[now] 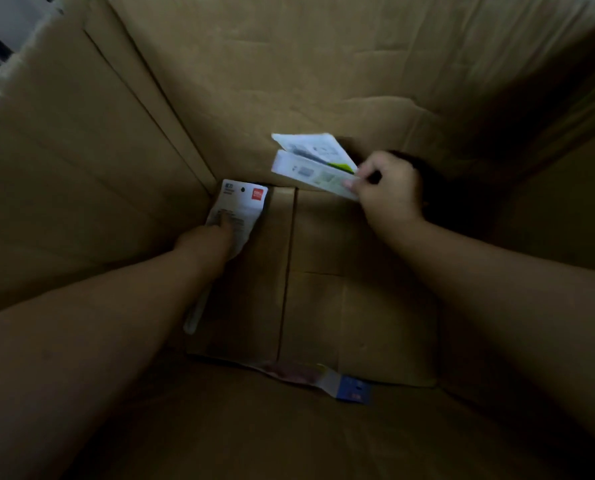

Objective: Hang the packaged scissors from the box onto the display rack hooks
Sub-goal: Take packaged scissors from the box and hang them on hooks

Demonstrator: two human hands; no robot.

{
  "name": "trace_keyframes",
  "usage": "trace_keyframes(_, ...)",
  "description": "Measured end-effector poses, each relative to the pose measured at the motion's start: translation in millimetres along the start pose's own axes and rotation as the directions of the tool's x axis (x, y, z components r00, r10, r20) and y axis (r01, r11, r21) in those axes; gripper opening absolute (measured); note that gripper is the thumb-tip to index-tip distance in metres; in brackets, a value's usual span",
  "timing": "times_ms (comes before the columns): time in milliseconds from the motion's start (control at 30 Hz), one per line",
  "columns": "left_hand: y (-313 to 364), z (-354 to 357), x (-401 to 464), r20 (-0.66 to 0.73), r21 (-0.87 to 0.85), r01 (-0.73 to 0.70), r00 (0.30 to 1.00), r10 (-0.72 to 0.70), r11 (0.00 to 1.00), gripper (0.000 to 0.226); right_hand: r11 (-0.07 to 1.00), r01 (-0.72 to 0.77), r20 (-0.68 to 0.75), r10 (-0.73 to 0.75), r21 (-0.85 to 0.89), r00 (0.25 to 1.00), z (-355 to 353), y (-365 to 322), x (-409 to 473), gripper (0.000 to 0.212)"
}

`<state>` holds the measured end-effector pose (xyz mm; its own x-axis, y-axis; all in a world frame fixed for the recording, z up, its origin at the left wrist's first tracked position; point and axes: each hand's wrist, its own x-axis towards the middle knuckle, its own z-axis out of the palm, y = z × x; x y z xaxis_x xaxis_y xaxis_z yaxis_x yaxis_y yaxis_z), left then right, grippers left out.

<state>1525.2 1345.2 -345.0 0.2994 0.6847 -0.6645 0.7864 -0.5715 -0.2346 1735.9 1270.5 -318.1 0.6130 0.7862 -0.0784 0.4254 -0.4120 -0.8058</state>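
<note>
Head view: my right hand (389,188) pinches two packs (311,164) near box (150,116) back wall; left hand (209,240) presses a third pack (240,209) flat. Light, stiff cards; grip edges.

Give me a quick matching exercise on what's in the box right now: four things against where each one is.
Things:
1. left hand
2. right hand
3. package with red logo
4. blue-cornered package

Places:
A. near edge of the box floor
B. far-left corner of the floor
C. pressing on the red-logo package
D. gripping two white packages

Pairs: 1-C, 2-D, 3-B, 4-A
</note>
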Motion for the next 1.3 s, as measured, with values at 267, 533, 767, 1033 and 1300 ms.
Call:
trace_keyframes(267, -12, -8, 5, -0.021, -0.532, 0.14, 0.984, -0.178, 0.835, 0.058, 0.995, 0.022, 0.145, -0.007, -0.102, 0.989, 7, 0, -6, 0.02)
trace_keyframes(533, -20, -18, 5, 0.039, -0.853, 0.127, 0.983, -0.18, 0.506, 0.033, 0.959, -0.081, 0.377, 0.184, -0.273, 0.908, 3, 22, -3, 0.015)
trace_keyframes(767, -25, -68, -55, -0.063, -0.983, -0.024, 0.975, -0.215, 0.18, 0.019, 0.829, 0.23, 0.482, 0.053, -0.509, 0.874, -36, -76, -1, 0.018)
trace_keyframes(1033, -34, -172, -212, 0.065, -0.927, -0.049, 0.956, -0.286, -0.373, 0.025, 0.972, -0.212, 0.157, 0.196, 0.097, 0.968, -158, -192, -57, 0.022)
trace_keyframes(1300, -45, -353, -412, -0.037, -0.833, -0.075, 0.996, -0.08, -0.548, 0.035, 0.872, -0.259, 0.125, 0.228, 0.414, 0.966, -325, -365, -116, 0.024)
